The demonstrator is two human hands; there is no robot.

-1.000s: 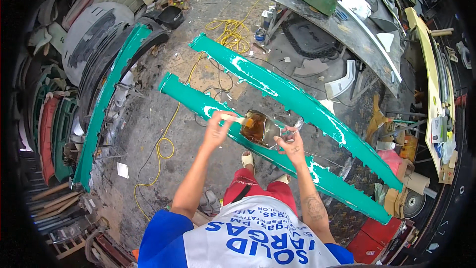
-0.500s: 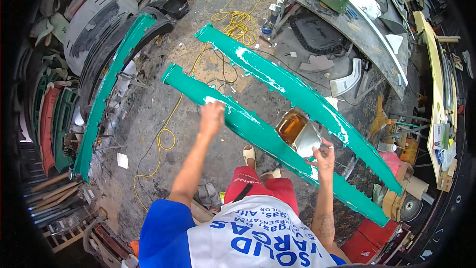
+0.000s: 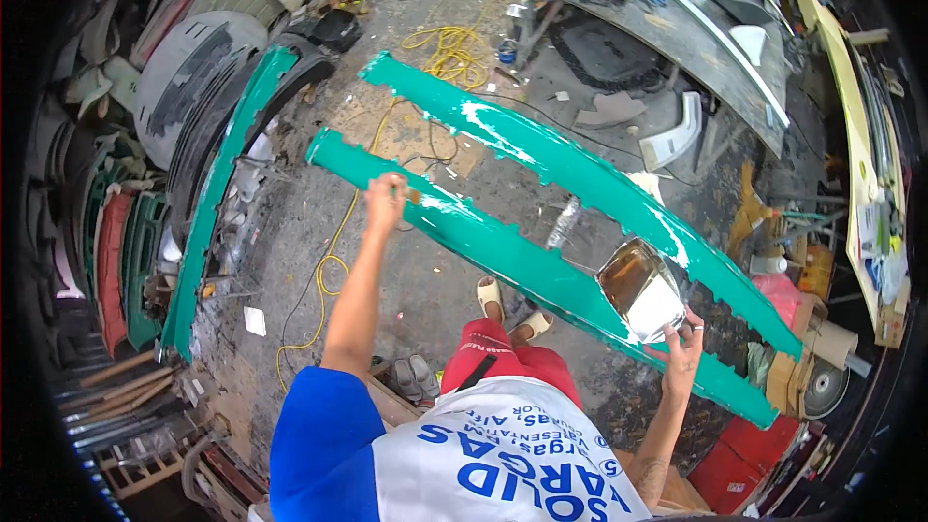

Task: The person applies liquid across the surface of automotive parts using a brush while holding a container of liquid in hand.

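L grip (image 3: 387, 199), viewed remotely on my head cam: fingers pressed together on a brush (image 3: 414, 197) over the near green strip (image 3: 541, 259), toward its upper-L end. Brush handle mostly hidden in the fist; brown bristles point R. I can't tell whether they touch the surface. R grip (image 3: 682, 338): pinching the lower-R end of a clear tub (image 3: 648, 296) w/ amber contents; tub sits in view across the near strip's R part, tilted, its amber side facing upper L, shiny side toward the fingers. Near strip: long axis runs diag. from upper L to lower R, w/ pale streaks along it. Far green strip (image 3: 580, 170) lies approx. parallel, just beyond. Third green strip (image 3: 220, 188), at L, slants from upper R to lower L. Yellow cord (image 3: 452, 53) lies coiled on the floor (image 3: 406, 280), beyond the far strip's upper-L end.
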